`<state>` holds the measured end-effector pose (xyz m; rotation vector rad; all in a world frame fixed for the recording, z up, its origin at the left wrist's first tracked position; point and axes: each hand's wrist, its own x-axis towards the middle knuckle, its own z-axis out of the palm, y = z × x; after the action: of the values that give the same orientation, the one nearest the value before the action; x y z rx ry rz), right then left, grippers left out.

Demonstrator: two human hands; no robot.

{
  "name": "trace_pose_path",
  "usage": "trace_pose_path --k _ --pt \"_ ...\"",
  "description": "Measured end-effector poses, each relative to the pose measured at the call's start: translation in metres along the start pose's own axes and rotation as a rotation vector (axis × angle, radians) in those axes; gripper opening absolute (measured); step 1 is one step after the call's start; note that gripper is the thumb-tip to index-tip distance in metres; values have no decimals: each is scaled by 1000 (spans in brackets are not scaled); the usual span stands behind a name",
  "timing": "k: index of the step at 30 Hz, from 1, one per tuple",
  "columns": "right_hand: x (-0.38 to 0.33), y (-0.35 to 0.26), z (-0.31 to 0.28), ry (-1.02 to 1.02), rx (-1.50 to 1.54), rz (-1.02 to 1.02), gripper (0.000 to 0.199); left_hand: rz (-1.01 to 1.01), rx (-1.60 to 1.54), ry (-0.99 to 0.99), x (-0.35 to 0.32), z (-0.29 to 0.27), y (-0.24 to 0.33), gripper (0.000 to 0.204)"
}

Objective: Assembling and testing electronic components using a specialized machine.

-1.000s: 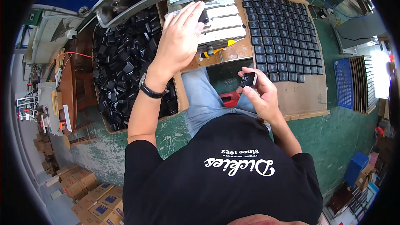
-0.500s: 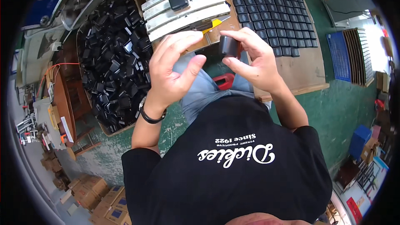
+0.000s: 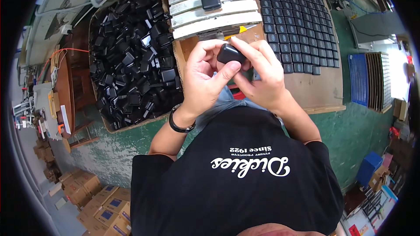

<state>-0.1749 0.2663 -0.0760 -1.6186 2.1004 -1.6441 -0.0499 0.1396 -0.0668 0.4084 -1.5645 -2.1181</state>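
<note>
While both hands meet above the lap, the left hand (image 3: 203, 76) and right hand (image 3: 262, 74) pinch one small black case (image 3: 230, 53) between their fingertips. One more black piece (image 3: 211, 0) lies on the four pale slats of a fixture (image 3: 210, 11) just beyond them. Left of the hands, a cardboard box (image 3: 105, 122) holds uncountable black parts (image 3: 131, 57); to the right, one tray (image 3: 297, 30) carries rows.

Green concrete floor (image 3: 367, 126), worn and patchy; wooden workbench (image 3: 321, 91); stacked cardboard boxes (image 3: 94, 203) lower left; blue crates (image 3: 366, 166) right; bright daylight far right.
</note>
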Motion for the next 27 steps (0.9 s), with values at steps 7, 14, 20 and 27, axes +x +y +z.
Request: trace_pose_path --k 7,14,20,27 --pt "27 14 -22 78 -16 -176 48 384 432 252 23 -53 27 42" --pt "28 16 -29 92 236 18 15 297 944 296 46 -80 31 33" --pt "47 26 -33 108 144 -144 14 520 1109 198 50 -91 32 35" --pt "120 50 -29 -159 86 15 38 464 1079 160 41 -90 44 39"
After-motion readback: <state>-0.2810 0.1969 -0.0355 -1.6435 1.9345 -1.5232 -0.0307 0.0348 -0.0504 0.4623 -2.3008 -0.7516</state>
